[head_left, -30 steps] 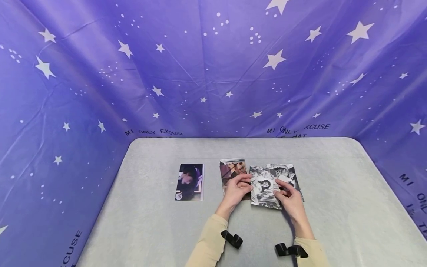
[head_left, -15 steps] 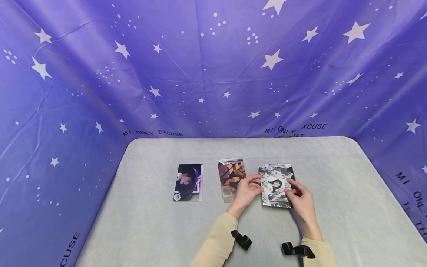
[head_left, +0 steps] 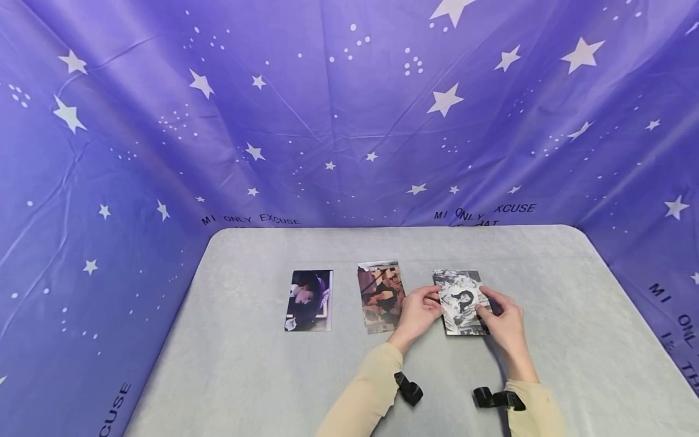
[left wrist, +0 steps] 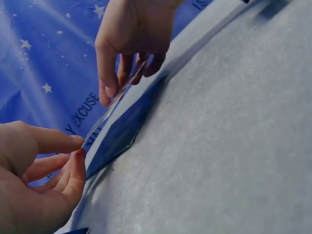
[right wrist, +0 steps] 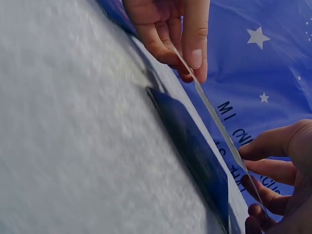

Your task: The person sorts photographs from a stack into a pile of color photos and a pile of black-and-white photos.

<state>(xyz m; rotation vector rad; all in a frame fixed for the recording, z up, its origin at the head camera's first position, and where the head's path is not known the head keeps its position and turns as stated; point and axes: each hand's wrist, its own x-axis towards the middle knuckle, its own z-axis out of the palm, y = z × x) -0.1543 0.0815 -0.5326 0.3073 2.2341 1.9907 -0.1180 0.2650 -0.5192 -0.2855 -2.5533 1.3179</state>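
Observation:
Both hands hold a black-and-white photo print [head_left: 463, 303] by its two side edges. On its left edge, the left hand [head_left: 419, 314] pinches it between thumb and fingers. The right hand [head_left: 503, 321] pinches the right edge the same way. In the left wrist view, the print is edge-on and raised over a glossy lower print [left wrist: 129, 126] lying on the table. From above, the held print covers nearly all of that lower one. A brown-toned photo [head_left: 380, 297] lies just left of the left hand, and a dark purple portrait photo [head_left: 308, 300] lies farther left.
The photos lie on a grey table [head_left: 246, 376] with rounded far corners. A purple-blue curtain [head_left: 306, 121] with white stars and printed lettering hangs behind and along both sides. Black straps [head_left: 409, 388] are around the sleeved wrists.
Both hands have carried the black-and-white print to the right, from beside the brown-toned photo to over the right-hand print. That lower print, partly visible earlier, is now nearly hidden from above.

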